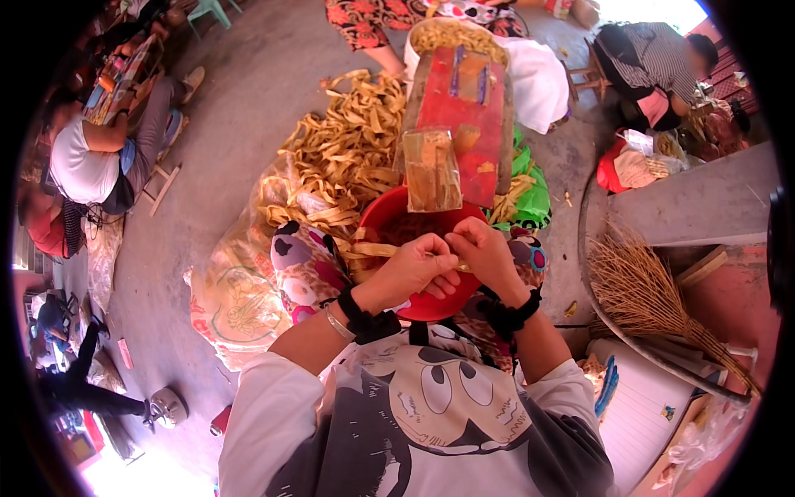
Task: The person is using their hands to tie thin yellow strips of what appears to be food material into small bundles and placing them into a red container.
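My left hand and my right hand meet over a red plastic basin between my knees. Both pinch a yellowish, flat plant-like strip, which runs left from my left hand; a short piece shows by my right hand. Beyond the basin slopes a red board with wooden blocks fixed on it. A wood block wrapped in clear plastic overhangs the basin's far rim. Left of the board lies a large heap of the same strips. What the basin holds is dark and unclear.
A clear plastic sack lies by my left knee, a green bag right of the board. A tub of strips stands beyond. A twig broom leans at the right. Several people sit around, one in a striped shirt.
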{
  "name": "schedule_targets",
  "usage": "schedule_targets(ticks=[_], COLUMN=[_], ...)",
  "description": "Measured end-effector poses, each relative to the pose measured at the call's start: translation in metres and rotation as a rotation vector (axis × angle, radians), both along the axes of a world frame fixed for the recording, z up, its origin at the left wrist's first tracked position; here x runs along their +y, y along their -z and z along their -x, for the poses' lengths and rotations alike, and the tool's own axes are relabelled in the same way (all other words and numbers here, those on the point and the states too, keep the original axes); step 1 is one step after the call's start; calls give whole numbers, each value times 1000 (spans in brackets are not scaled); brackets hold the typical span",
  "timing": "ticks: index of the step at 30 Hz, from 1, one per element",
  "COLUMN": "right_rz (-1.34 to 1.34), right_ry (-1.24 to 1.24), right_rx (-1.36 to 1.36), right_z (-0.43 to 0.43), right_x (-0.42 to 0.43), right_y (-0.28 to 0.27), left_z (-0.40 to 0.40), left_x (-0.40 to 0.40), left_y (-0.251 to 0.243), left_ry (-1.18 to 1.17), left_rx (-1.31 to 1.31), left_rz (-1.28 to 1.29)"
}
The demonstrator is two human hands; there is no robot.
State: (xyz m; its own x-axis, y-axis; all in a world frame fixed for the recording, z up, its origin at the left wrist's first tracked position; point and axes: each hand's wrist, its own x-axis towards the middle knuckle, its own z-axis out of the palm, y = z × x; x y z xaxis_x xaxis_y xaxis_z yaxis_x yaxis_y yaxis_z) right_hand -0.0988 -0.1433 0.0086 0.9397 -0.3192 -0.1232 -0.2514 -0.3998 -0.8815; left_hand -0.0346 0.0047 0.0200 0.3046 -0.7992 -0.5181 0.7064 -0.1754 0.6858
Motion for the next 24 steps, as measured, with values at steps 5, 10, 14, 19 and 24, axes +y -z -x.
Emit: schedule_targets(ticks=[5, 10, 14, 19, 24], right_rz=[92, 98, -327, -130, 373], right_ry=[23, -59, -163, 21, 193], right_rx=[9, -41, 215, -84, -161], right_z=[-1, -4, -7, -29, -40], right_x=[-8, -14, -38, -31, -25], right_y=[6, 2, -3, 18, 35], left_z=[-2, -11, -38, -68, -67], left_x=[10, 16, 12, -14, -18], left_y=[20, 23, 26, 36, 44], left_ry=[-126, -103, -88, -381, -242], left_rx=[99, -132, -808, -1707, -1769], left_rz=[91, 138, -81, 15, -143])
